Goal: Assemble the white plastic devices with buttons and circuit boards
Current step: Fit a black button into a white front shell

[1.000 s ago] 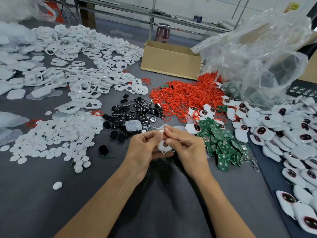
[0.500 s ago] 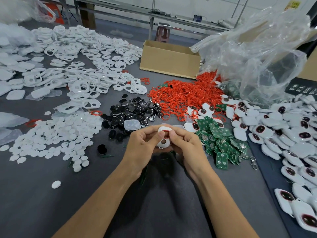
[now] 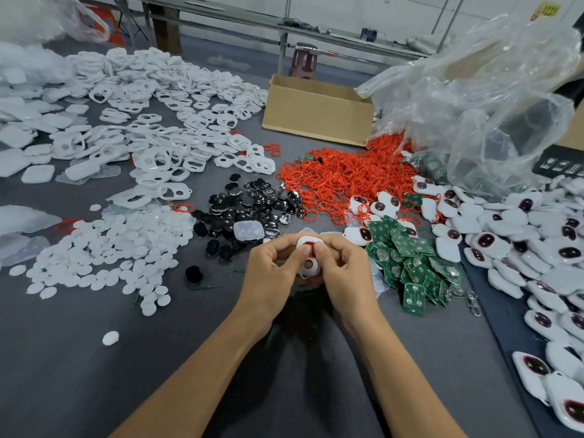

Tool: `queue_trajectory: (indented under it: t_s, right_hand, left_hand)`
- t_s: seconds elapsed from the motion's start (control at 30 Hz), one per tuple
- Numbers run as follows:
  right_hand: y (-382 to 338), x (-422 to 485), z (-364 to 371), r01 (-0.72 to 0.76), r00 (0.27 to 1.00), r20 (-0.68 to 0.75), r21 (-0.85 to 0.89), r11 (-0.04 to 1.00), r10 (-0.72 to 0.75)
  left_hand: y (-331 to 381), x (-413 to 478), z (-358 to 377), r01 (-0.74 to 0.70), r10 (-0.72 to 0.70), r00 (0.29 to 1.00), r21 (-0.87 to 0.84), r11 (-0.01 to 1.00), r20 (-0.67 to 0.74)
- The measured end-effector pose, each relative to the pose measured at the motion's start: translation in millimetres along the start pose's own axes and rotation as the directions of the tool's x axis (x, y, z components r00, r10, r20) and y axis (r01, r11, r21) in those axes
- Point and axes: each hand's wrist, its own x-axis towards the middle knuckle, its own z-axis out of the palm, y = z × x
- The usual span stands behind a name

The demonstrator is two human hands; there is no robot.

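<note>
Once we had raised the white shell (image 3: 311,266) upright, our left hand (image 3: 271,273) and right hand (image 3: 346,275) pinched it, seemingly seating its red ring (image 3: 312,245) before board and button.

White device shell (image 3: 309,255), red-ringed; pinched between both hands (image 3: 311,273).

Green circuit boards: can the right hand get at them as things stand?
Probably yes: the circuit boards lie uncovered just beside the right hand, nothing between. But it pinches a white casing with the left hand, so it must let go first.
</note>
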Motion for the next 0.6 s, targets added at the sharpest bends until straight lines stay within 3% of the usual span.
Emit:
queue_trajectory:
  t_s: [0.17,0.27,0.33,0.4,0.47,0.6]
  right_hand:
    - [-1,0,-1,0.04,0.999,0.014,-0.045,0.998,-0.039]
    - [-7,-1,-2,0.267,0.94,-0.111,-0.356,0.896,-0.324]
    - [-17,9,1,0.375,0.889,-0.059,-0.475,0.796,-0.454]
    - [-29,28,7,0.343,0.928,0.077,-0.555,0.758,-0.364]
    - [-39,49,18,0.279,0.958,0.24,-0.656,0.702,-0.156]
    - [-45,78,41,0.275,0.886,0.438,-0.76,0.589,0.151]
  left_hand:
    - [2,4,-2,0.081,-0.081,0.997,-0.117,0.99,0.011]
    - [-2,4,0,0.024,-0.023,0.999,0.07,0.997,-0.022]
    - [-3,2,4,-0.024,0.022,1.0,0.227,0.974,0.012]
    - [-5,0,6,-0.038,0.023,0.998,0.302,0.953,0.052]
    - [-6,1,6,-0.008,-0.005,0.999,0.324,0.946,0.04]
    - [-5,0,4,0.044,-0.052,0.999,0.363,0.931,0.013]
